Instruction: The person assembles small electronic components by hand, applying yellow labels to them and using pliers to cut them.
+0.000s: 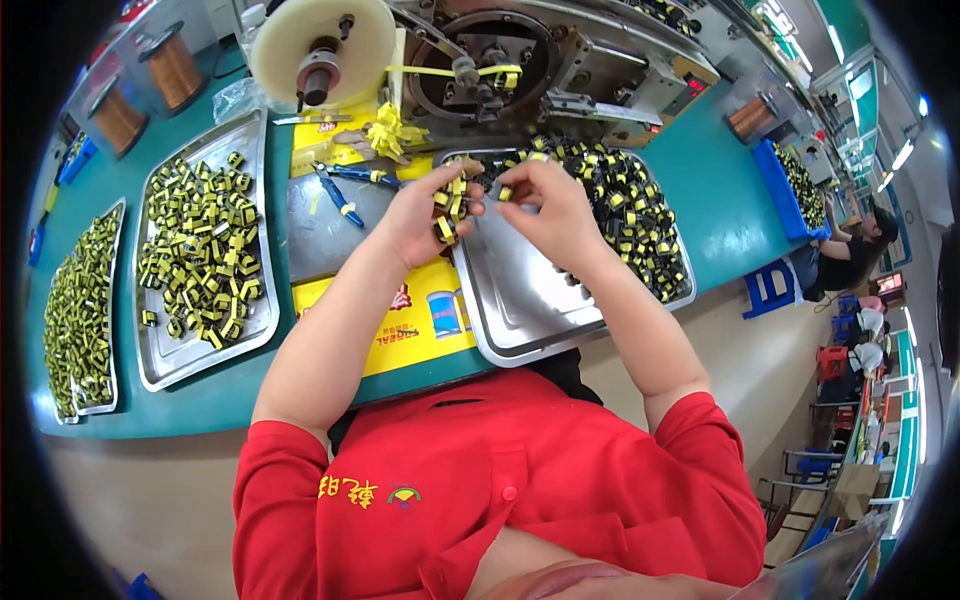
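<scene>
My left hand (pixel 408 222) is closed around several small black parts with yellow tape bands (pixel 447 229), which look like little transformers. Beside it, my right hand (pixel 558 218) pinches a single part of the same kind (pixel 503 192) between thumb and fingertips. Both hands are over the upper left of a metal tray (pixel 510 310). More taped parts (pixel 632 205) are heaped along that tray's far and right sides. Pliers with blue handles (pixel 345 205) lie to the left of my left hand, on a grey metal plate (pixel 315 250).
Two metal trays of similar parts, a near one (pixel 268 315) and a farther one (pixel 112 385), lie at the left. A winding machine (pixel 490 60) with a large tape reel (pixel 325 45) stands behind. Copper wire spools (pixel 172 70) and a blue bin (pixel 775 185) flank the bench. Someone sits beyond, at right.
</scene>
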The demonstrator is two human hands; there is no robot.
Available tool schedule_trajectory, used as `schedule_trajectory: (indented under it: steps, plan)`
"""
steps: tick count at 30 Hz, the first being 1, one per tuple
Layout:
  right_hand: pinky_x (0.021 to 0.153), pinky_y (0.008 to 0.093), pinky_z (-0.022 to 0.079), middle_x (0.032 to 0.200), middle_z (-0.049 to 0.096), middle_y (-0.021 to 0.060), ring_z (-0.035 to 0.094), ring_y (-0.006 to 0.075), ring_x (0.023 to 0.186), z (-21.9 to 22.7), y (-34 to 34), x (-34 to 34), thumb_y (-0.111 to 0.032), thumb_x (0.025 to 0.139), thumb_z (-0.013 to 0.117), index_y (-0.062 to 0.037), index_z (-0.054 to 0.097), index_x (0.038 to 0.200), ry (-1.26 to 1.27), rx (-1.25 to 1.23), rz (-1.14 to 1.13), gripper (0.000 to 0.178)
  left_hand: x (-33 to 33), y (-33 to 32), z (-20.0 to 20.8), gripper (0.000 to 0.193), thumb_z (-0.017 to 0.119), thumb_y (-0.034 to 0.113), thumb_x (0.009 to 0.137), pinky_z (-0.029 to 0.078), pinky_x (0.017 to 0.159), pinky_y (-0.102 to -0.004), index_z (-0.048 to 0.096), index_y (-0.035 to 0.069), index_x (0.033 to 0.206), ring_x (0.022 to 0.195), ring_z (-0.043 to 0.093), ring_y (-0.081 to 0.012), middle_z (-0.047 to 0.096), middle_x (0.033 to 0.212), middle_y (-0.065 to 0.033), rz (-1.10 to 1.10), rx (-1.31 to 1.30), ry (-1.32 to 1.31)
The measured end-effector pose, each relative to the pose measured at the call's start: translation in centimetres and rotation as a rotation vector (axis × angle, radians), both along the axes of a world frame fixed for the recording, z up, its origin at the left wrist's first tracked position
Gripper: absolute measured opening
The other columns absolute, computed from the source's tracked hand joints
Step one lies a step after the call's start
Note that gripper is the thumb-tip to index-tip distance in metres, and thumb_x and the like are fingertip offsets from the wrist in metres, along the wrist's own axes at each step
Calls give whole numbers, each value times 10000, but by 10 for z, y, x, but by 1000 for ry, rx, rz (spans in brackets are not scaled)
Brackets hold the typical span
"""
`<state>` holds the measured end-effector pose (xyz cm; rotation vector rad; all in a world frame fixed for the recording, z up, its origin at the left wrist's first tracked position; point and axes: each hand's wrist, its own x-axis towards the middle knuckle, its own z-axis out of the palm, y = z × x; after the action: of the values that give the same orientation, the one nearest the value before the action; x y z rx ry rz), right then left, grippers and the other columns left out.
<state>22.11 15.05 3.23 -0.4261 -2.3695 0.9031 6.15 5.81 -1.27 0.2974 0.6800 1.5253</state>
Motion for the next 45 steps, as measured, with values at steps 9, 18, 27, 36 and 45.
schedule_trajectory:
  steps: [9, 18, 27, 36, 45]
  plan:
    - [549, 269, 480, 744, 548, 83, 566, 157, 584, 9, 17, -52, -150, 657, 779, -1, 536, 796, 161, 262, -357, 317, 1, 1, 1, 260, 414, 262, 934, 422, 503, -262, 531, 90, 1091, 699, 570, -172, 573, 806, -57, -7, -22, -13]
    - [544, 263, 477, 715, 580, 82, 583, 141, 590, -3, 18, -66, -134, 689, 765, 9, 520, 792, 289, 197, -442, 301, 2, 2, 3, 255, 433, 273, 930, 408, 451, -230, 513, 60, 1046, 691, 555, -174, 561, 798, -76, 9, -33, -29]
    - [579, 251, 490, 782, 617, 103, 628, 144, 684, -2, 22, -64, -92, 740, 722, 25, 513, 889, 284, 61, -373, 282, -1, 2, -2, 260, 436, 270, 927, 424, 514, -265, 540, 79, 1070, 702, 576, -177, 582, 804, -65, -18, -15, -16]
    - [906, 394, 366, 1008, 567, 48, 491, 264, 1045, -19, 37, 16, -109, 650, 703, -114, 580, 1031, -300, 816, 11, 399, 3, 2, 2, 275, 428, 255, 933, 416, 481, -245, 511, 57, 1106, 703, 570, -183, 582, 822, -85, 21, -26, 14]
    - [835, 365, 381, 935, 547, 58, 502, 238, 961, -32, 44, -2, -114, 659, 665, -88, 580, 976, -362, 957, -71, 330, 2, 1, 2, 277, 420, 250, 935, 416, 481, -241, 513, 56, 1110, 704, 577, -179, 586, 823, -82, 11, -17, 15]
